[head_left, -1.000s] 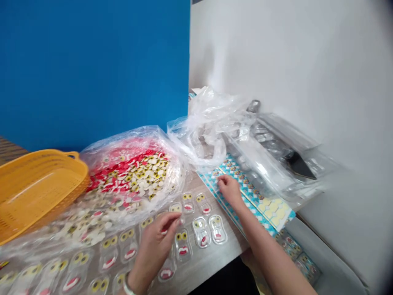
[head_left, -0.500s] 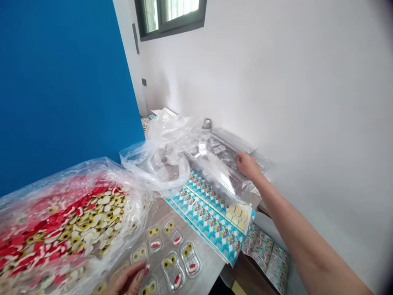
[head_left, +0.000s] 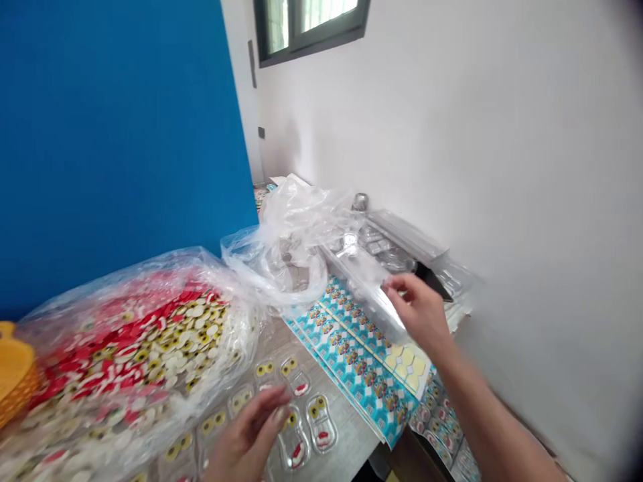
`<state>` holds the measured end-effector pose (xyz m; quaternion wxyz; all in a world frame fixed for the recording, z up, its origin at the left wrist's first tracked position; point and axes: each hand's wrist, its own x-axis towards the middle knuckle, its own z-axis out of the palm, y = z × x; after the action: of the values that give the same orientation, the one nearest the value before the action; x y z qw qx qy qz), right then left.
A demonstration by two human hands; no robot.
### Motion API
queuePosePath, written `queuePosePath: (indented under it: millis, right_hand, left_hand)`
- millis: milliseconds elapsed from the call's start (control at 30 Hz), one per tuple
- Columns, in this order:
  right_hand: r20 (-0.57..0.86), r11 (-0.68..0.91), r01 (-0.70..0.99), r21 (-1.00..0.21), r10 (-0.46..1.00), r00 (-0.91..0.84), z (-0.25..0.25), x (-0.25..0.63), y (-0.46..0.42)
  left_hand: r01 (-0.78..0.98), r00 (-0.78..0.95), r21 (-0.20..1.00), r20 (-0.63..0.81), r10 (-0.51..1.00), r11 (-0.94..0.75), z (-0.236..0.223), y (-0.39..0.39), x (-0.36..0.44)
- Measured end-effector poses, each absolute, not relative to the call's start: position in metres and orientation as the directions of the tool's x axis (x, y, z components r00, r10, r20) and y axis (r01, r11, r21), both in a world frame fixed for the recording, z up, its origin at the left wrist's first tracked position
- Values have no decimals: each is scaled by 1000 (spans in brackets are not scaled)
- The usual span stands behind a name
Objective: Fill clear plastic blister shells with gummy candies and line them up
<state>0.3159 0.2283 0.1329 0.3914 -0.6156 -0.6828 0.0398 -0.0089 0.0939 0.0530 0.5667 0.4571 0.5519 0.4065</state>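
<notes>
My right hand [head_left: 420, 312] is closed in a pinch on a clear plastic blister tray [head_left: 372, 294] that lies tilted over the turquoise printed cards [head_left: 351, 351]. More clear trays [head_left: 402, 244] are stacked behind it by the white wall. My left hand [head_left: 251, 435] hovers low over small clear blisters [head_left: 321, 428] with yellow eyes and red mouths on the table, fingers loosely curled and blurred. A big plastic bag of red, yellow and white pieces [head_left: 140, 341] lies to the left.
A crumpled clear bag [head_left: 291, 248] sits between the big bag and the trays. An orange basket's edge [head_left: 13, 375] shows at far left. A blue panel [head_left: 115, 134] stands behind; more printed blister sheets [head_left: 442, 418] lie below the table edge at right.
My right hand drew back from the far tray stack toward me with a clear tray pinched in it. My left hand rose a little over the blisters. The view shifted slightly left.
</notes>
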Motion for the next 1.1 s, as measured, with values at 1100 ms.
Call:
queuePosePath:
  millis: [1100]
  right_hand:
    - [-179,-51,214,-976,751,-636,59,47,168]
  left_hand:
    - [-214,24,959,-183,983,184,39,94,-117]
